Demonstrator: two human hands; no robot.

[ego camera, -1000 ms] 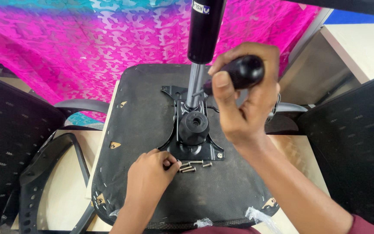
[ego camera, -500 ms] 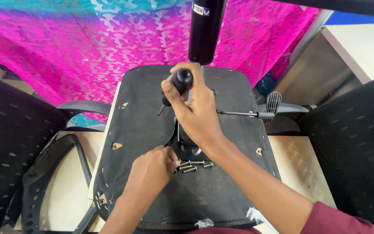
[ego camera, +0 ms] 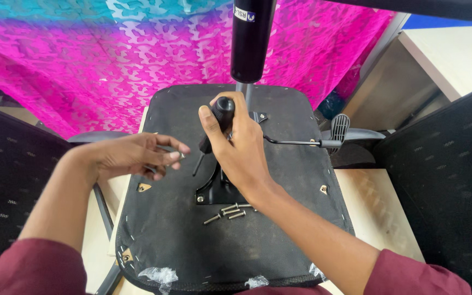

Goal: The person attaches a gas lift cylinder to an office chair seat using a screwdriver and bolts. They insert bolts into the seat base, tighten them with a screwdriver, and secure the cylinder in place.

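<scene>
Right hand [ego camera: 241,150] is wrapped tight round the screwdriver [ego camera: 219,117]; loose screws [ego camera: 228,212] lie just below it, left hand [ego camera: 137,155] pinching one.

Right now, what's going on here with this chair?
A person is working on the underside of an upturned office chair seat. The right hand grips the black handle of a screwdriver over the metal mechanism plate. The left hand hovers at the seat's left edge, pinching something small that can't be made out. Several loose screws lie on the seat near the plate.
</scene>
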